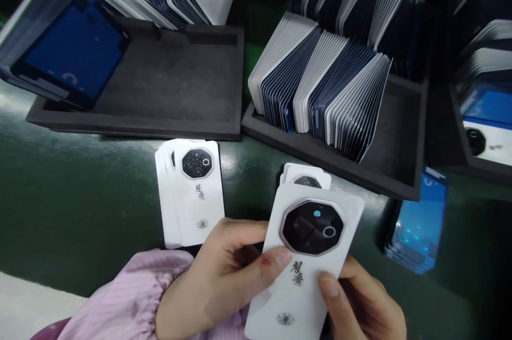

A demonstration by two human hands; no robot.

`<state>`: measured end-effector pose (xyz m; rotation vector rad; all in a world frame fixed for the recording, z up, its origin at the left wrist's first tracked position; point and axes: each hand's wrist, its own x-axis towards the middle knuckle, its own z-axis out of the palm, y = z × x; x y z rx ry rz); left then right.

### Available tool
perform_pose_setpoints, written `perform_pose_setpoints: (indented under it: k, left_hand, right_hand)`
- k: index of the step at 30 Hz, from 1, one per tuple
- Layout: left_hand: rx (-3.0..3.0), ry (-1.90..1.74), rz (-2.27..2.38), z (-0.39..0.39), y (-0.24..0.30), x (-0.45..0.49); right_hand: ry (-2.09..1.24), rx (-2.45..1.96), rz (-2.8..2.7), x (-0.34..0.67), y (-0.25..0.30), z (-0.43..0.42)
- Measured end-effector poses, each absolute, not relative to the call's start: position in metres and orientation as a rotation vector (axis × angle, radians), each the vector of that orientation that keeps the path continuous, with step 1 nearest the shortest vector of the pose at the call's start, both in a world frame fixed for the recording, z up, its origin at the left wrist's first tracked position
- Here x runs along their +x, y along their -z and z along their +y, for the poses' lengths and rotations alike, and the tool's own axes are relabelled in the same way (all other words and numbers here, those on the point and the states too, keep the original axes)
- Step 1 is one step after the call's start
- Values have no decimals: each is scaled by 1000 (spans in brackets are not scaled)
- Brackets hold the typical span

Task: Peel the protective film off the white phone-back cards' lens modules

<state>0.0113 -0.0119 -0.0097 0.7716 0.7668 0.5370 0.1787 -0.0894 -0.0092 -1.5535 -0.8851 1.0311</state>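
Panel in both hands, bottom of the frame a bit right of centre: white, tilted, printed face toward the camera, dark many-sided window near its top end. Left hand has its thumb flat on the face right by the window's lower left corner, pinched down to the panel's thickness. Right hand has its thumb lapping the right edge, same kind of pinch. Most of the fingers behind are hidden, so can't tell exactly how they're set.

My two cents: decent hold, but I'd shift that left thumb out to the edge, cause the window looks glossy and probably smudges easily. Even pressure both sides so it doesn't flex. Also mind the small white stack peeking past its top edge; can't tell if they touch, but rubbing could scratch. The fanned white pile left of centre sits well clear, same for the blue stack at right.
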Motion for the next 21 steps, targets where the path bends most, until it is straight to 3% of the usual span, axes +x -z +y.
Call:
perform_pose_setpoints:
  k: [21]
  left_hand:
    - [630, -492, 768, -9, 10, 11]
  right_hand:
    - [-951, -1518, -909, 176, 2, -80]
